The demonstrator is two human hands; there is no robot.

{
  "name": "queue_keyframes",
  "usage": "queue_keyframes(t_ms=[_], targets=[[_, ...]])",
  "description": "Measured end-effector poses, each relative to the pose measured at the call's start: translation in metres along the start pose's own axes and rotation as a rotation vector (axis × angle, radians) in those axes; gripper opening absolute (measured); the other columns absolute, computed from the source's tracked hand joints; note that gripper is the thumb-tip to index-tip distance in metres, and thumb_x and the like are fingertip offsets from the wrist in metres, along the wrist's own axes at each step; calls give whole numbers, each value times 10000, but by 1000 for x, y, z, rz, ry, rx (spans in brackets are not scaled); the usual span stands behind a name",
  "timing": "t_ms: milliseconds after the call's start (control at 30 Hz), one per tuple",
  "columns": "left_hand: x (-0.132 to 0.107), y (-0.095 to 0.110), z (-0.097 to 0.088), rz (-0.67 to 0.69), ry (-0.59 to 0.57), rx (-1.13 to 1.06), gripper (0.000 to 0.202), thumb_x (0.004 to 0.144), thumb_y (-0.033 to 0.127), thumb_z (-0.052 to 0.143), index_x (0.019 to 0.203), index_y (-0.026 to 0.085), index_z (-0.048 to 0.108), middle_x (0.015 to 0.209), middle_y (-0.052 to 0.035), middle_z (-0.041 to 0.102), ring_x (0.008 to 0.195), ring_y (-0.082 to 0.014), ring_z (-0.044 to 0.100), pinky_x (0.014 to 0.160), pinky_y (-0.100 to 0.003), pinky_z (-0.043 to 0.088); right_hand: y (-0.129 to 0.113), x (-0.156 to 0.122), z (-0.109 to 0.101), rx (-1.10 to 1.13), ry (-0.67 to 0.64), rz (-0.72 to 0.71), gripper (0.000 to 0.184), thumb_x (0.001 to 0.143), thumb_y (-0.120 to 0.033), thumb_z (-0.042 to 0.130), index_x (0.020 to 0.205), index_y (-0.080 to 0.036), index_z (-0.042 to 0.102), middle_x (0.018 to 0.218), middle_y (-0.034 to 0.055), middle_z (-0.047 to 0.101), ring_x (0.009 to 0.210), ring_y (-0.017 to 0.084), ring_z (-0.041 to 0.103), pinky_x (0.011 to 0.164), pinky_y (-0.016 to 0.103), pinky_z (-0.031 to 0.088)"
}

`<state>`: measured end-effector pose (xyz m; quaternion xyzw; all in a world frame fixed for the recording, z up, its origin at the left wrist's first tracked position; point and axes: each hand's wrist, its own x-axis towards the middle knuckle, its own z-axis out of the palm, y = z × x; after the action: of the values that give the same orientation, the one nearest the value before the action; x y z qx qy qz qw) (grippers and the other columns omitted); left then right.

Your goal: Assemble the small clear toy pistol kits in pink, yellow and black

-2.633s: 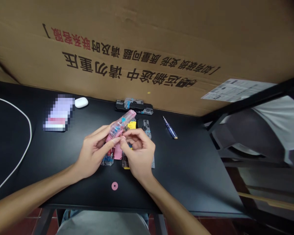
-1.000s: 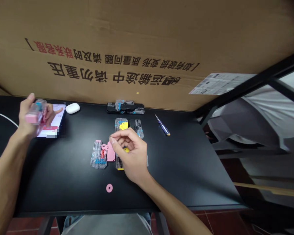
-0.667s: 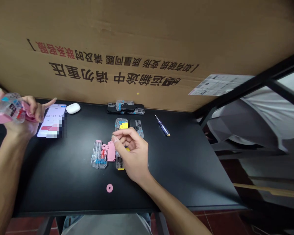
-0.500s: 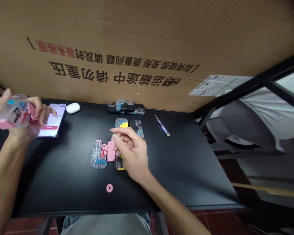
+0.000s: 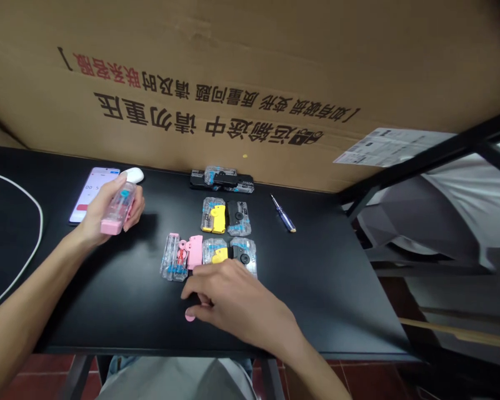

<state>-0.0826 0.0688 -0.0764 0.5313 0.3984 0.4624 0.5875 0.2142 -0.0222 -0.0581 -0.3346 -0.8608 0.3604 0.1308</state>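
- Left hand [image 5: 108, 214] closed around clear pink-capped plastic case [image 5: 119, 208]
- Right hand [image 5: 237, 297] half-curled, hold unclear, over small pink washer [image 5: 190, 316]
- Clear packets of yellow and pink parts [image 5: 210, 250] just beyond washer

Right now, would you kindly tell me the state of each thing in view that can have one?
Left hand: shut around a clear pack with a pink end.
Right hand: open, partly covering a pink ring on the black desk.
Phone: lying flat, screen lit.
Earbud case: lid shut.
Screwdriver: lying loose.
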Motion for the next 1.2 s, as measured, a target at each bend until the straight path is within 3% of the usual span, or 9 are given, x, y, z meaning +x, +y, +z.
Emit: queue_keyframes(t_ms=[133, 300, 433, 633, 733, 833, 967, 1100, 1200], targets=[[-3, -6, 7, -59, 43, 11, 716, 1092, 799, 503, 690, 232, 675, 428, 12, 468, 351, -117, 373, 404, -279, 295, -4, -10, 18, -164, -37, -41, 339, 797, -188, 1068, 858, -242, 740, 853, -48, 803, 739, 162, 690, 655, 343, 366], [-3, -13, 19, -134, 36, -7, 586, 1060, 727, 677, 788, 208, 681, 568, -25, 641, 431, -145, 548, 426, -275, 470, 3, -12, 31, -312, -43, -62, 360, 802, -220, 1071, 856, -233, 715, 826, -25, 762, 738, 182, 650, 640, 372, 327], [-5, -14, 30, -180, 42, -33, 402, 1030, 583, 809, 974, 199, 703, 719, -22, 740, 488, -156, 637, 442, -268, 559, 3, -6, 29, -293, -129, -32, 284, 951, -256, 980, 846, -215, 719, 851, -11, 751, 778, 180, 646, 665, 381, 334], [-8, -17, 42, -167, 104, -44, 452, 1020, 606, 831, 1021, 169, 714, 886, -95, 865, 583, -192, 787, 602, -306, 696, -1, 6, 14, -162, -298, 44, 181, 1054, -292, 888, 963, -211, 754, 1045, -1, 825, 967, 187, 705, 791, 345, 375], [-8, -21, 46, -129, 159, -66, 460, 1004, 610, 847, 1044, 171, 718, 923, -90, 873, 613, -195, 798, 647, -342, 733, 3, 10, 5, 29, -213, 35, 185, 1026, -283, 917, 938, -218, 768, 945, -34, 792, 830, 138, 657, 754, 301, 368], [-8, -24, 46, -92, 218, -86, 457, 1012, 606, 836, 1067, 166, 726, 941, -94, 876, 623, -187, 798, 651, -331, 731, 11, 14, -6, 214, 10, 67, 168, 1006, -306, 936, 933, -218, 813, 764, -70, 666, 658, 101, 536, 689, 271, 371], [-7, -28, 43, -68, 286, -101, 454, 1017, 597, 828, 1077, 161, 713, 934, -110, 880, 628, -177, 804, 642, -287, 706, 24, 30, -22, 171, 301, 206, 173, 1058, -352, 875, 958, -216, 841, 709, -67, 619, 606, 109, 501, 650, 273, 373], [-6, -33, 43, -59, 322, -103, 465, 1008, 615, 831, 1058, 174, 692, 908, -105, 877, 666, -203, 829, 691, -325, 728, 36, 60, -31, -239, 214, 254, 192, 1108, -354, 810, 1001, -195, 828, 765, -25, 672, 672, 138, 577, 688, 290, 391], [-5, -35, 42, -46, 361, -91, 457, 1009, 618, 829, 1070, 198, 660, 866, -74, 865, 721, -235, 856, 755, -385, 753, 39, 81, -30, -355, 172, 236, 134, 1098, -299, 814, 1023, -189, 823, 916, 34, 754, 765, 169, 641, 696, 316, 363]])
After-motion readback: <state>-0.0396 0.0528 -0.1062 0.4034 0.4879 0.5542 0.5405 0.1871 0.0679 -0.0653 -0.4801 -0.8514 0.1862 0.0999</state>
